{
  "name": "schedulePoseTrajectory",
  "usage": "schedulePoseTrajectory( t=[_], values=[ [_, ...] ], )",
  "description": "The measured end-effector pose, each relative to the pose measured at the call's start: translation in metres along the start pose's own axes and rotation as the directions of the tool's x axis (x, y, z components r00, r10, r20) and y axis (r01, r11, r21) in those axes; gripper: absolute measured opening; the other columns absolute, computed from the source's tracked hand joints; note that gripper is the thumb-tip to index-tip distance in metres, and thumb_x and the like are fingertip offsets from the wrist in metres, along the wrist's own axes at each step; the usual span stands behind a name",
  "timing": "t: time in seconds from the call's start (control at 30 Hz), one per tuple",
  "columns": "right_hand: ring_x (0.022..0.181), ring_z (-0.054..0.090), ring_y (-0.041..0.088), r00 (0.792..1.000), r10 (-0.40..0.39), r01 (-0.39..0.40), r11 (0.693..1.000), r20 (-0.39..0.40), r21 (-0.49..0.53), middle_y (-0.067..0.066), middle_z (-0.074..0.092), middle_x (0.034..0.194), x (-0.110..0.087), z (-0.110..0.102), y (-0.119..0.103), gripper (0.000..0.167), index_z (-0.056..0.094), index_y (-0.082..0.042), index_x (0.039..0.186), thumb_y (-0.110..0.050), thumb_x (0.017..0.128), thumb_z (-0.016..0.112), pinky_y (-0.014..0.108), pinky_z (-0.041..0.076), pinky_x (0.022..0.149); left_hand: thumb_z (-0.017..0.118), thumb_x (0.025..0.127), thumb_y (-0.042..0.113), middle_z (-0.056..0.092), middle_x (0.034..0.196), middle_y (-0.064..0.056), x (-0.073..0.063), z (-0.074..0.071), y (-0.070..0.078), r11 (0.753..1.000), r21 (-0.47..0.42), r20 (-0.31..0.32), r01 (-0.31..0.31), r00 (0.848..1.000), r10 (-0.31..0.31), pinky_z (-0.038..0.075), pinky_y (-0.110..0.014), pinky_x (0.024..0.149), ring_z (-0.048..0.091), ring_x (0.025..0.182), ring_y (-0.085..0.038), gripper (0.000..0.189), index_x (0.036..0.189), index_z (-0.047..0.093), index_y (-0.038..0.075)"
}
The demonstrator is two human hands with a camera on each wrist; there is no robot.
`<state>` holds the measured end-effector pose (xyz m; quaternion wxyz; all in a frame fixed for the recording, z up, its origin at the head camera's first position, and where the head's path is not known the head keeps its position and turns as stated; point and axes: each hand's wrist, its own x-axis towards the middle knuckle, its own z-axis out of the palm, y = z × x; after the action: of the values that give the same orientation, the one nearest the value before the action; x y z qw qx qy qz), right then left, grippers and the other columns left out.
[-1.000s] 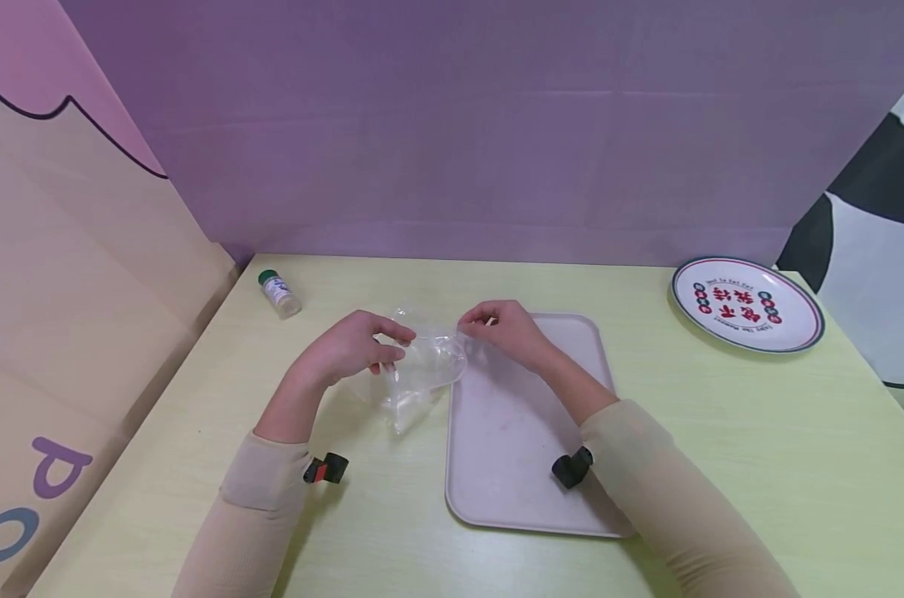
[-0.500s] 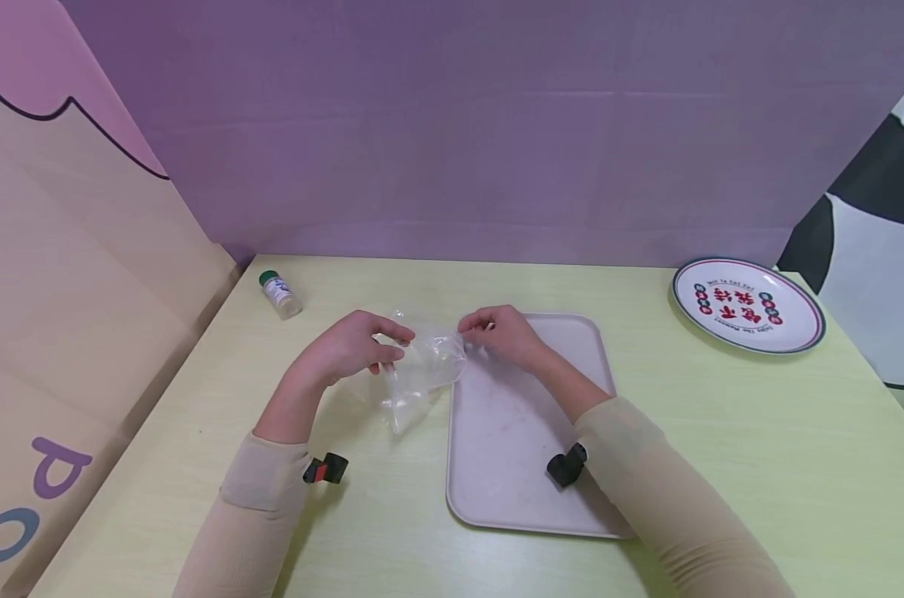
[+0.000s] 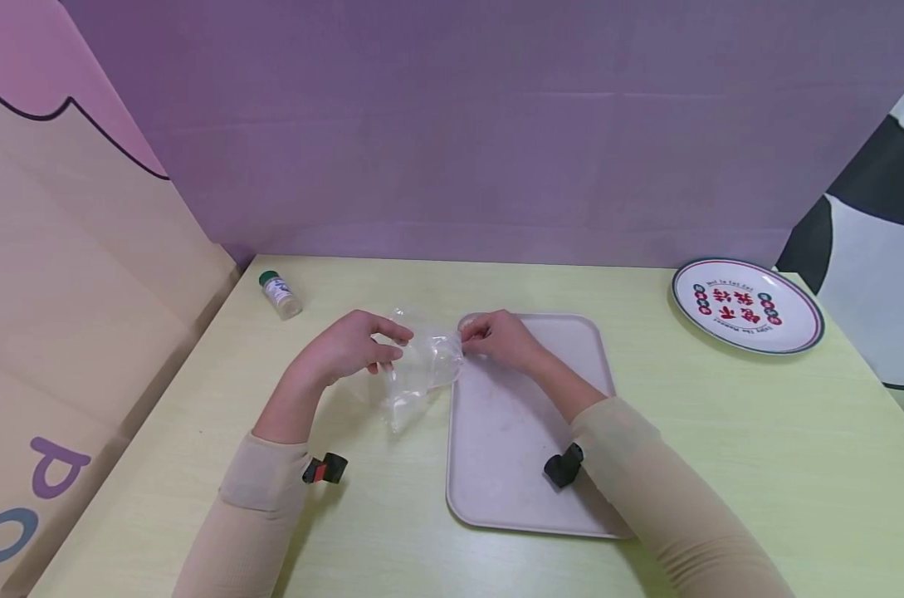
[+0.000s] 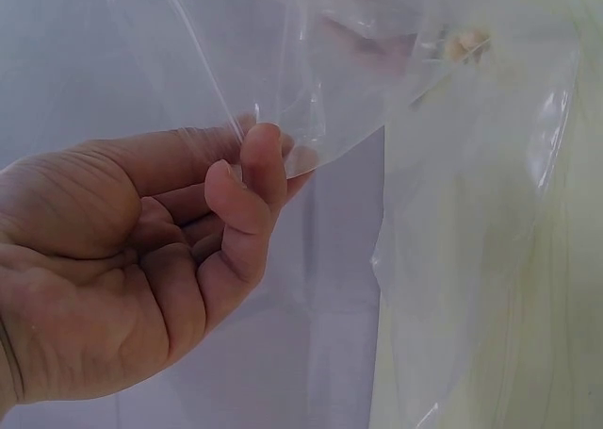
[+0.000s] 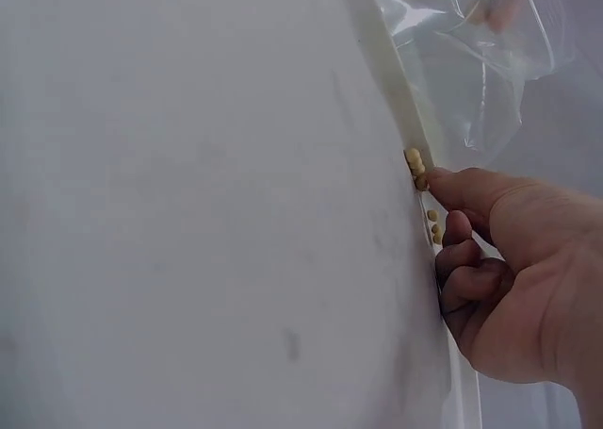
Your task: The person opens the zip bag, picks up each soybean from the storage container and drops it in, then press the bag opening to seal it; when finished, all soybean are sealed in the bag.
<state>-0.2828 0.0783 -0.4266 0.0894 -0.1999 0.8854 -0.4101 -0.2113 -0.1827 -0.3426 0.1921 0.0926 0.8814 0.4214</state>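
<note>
A crinkled clear plastic bag (image 3: 422, 365) hangs over the tray's left edge. My left hand (image 3: 350, 345) pinches it; in the left wrist view the film (image 4: 311, 80) passes between the thumb and fingers (image 4: 264, 165). A small pale-yellow clump of beans (image 4: 466, 44) shows through the plastic. My right hand (image 3: 500, 336) is at the tray's far left corner. In the right wrist view several small yellow beans (image 5: 415, 160) lie along the tray's rim. The right thumb tip (image 5: 443, 182) touches them, and the other fingers are curled; whether a bean is pinched stays unclear.
The pale rectangular tray (image 3: 511, 473) lies under my right forearm. A small bottle with a green cap (image 3: 280, 295) lies at the back left of the table (image 3: 377, 531). An oval plate with red lettering (image 3: 748, 305) stands at the back right. A purple cloth (image 3: 496, 133) hangs behind.
My right hand has moved slightly down and its fingertips sit closer together by the tray's rim. The left hand has hardly moved, and the bag has shifted only a little.
</note>
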Motion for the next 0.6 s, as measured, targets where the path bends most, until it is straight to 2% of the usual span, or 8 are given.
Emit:
schedulePoseTrajectory(
  t=[0.6],
  values=[
    [0.078,0.056,0.014,1.0,0.009,-0.009,0.994,0.003,-0.11,0.0,0.07,0.083,-0.0006,0.0033,-0.0056,0.005,0.078,-0.005,0.092,-0.008,0.088,0.076,0.027,0.045,0.072,0.065,0.097,0.006,0.065,0.131,-0.011,0.0012,-0.0017,-0.0032,1.0,-0.008,-0.006,0.02,1.0,-0.02,0.051,-0.048,0.088,0.066,0.091,-0.037,0.035,0.132,0.067,0.005]
  ],
)
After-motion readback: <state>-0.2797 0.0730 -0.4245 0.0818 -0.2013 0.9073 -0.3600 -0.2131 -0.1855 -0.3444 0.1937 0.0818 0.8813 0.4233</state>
